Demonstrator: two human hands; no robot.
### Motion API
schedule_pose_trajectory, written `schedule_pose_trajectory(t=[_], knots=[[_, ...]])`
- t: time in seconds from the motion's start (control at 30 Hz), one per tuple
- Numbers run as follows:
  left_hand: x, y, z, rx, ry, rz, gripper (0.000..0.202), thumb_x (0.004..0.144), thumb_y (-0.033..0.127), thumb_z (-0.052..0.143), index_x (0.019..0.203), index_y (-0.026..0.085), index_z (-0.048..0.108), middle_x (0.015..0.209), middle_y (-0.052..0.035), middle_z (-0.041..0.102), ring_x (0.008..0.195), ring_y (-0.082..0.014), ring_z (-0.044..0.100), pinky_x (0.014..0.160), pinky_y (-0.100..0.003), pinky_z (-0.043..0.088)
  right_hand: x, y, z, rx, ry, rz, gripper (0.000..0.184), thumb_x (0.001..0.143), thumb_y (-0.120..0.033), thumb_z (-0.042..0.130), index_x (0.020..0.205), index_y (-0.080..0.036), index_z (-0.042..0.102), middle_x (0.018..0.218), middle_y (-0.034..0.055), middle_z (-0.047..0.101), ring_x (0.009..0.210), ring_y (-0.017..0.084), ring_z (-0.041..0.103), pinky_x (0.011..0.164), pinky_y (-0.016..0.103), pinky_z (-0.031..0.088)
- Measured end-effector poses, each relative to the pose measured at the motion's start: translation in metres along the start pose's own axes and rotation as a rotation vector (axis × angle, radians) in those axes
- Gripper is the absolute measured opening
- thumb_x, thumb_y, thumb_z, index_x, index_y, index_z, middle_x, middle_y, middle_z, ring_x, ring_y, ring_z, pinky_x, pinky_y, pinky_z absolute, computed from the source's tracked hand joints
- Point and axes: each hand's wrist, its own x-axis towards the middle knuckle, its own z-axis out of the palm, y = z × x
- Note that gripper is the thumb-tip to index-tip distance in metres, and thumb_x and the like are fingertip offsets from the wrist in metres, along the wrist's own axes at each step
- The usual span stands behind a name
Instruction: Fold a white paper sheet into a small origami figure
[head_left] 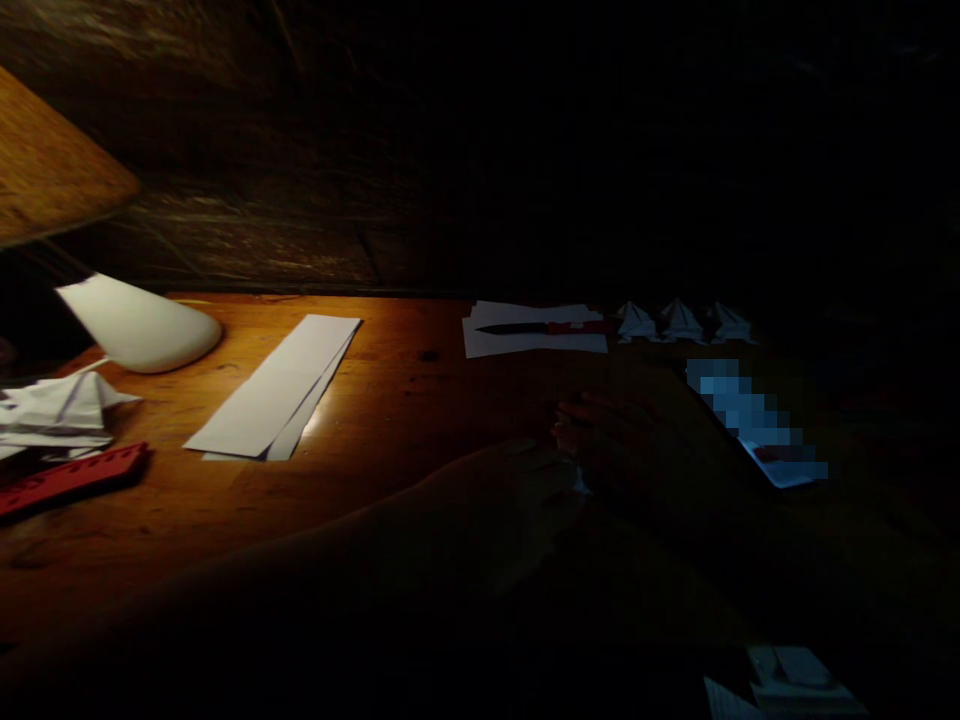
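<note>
Both hands meet in deep shadow at the middle of the wooden table (405, 400). My left hand (517, 490) reaches in from the lower left, its fingertips closed on a small white piece of paper (582, 486). My right hand (611, 430) sits just behind and right of that piece with its fingers curled. It is too dark to tell whether the right hand grips anything.
Long white paper strips (277, 385) lie in the lamplight. At the left are a white lamp base (139, 325), crumpled folded paper (60, 405) and a red ruler (71, 478). A red-handled knife (540, 327) rests on a sheet, beside three folded paper figures (679, 322). A lit screen (750, 415) glows at right.
</note>
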Motion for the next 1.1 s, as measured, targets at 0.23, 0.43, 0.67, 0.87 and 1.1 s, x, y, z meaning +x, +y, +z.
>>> schedule_pose_trajectory(t=[0.23,0.43,0.67,0.87,1.1], knots=[[-0.001,-0.001,-0.002,-0.073,-0.033,0.003,0.038,0.094,0.028,0.066,0.127,0.011,0.065,0.129,-0.0129,0.067,0.119,-0.0282,0.06,0.105,-0.041,0.046,0.002,0.002,0.002,0.032,0.019,0.029,0.045,0.098,-0.019,0.057,0.14,-0.032,0.062,0.154,0.0049,0.059,0.145,0.033,0.05,0.111,0.059,0.047],[0.001,0.002,0.002,0.004,-0.01,0.013,0.028,0.095,0.023,0.063,0.119,0.011,0.068,0.125,-0.0147,0.069,0.119,-0.0293,0.061,0.106,-0.042,0.044,0.001,0.001,0.0,0.063,0.013,0.038,0.047,0.099,-0.018,0.055,0.144,-0.029,0.06,0.155,0.0057,0.058,0.146,0.032,0.048,0.113,0.058,0.046],[-0.004,0.005,0.009,0.088,-0.009,0.039,0.028,0.101,0.021,0.052,0.119,0.011,0.071,0.12,-0.0143,0.071,0.111,-0.0278,0.065,0.108,-0.043,0.044,0.003,-0.003,-0.007,0.06,-0.006,0.043,0.047,0.1,-0.022,0.054,0.146,-0.028,0.059,0.156,0.0072,0.057,0.145,0.033,0.05,0.113,0.06,0.045],[-0.008,0.013,0.016,0.08,0.062,-0.014,0.03,0.102,0.022,0.055,0.128,0.013,0.067,0.126,-0.0145,0.071,0.116,-0.0275,0.065,0.107,-0.042,0.047,0.007,-0.005,-0.009,0.046,-0.011,0.069,0.047,0.098,-0.02,0.053,0.144,-0.025,0.061,0.151,0.0071,0.062,0.142,0.034,0.053,0.112,0.06,0.047],[-0.008,0.01,0.008,0.105,0.001,0.051,0.03,0.102,0.023,0.053,0.127,0.012,0.067,0.129,-0.0143,0.07,0.117,-0.0286,0.064,0.106,-0.042,0.047,0.003,-0.003,-0.006,0.048,0.011,0.01,0.046,0.099,-0.019,0.055,0.143,-0.027,0.061,0.154,0.0079,0.059,0.145,0.035,0.049,0.111,0.06,0.047]])
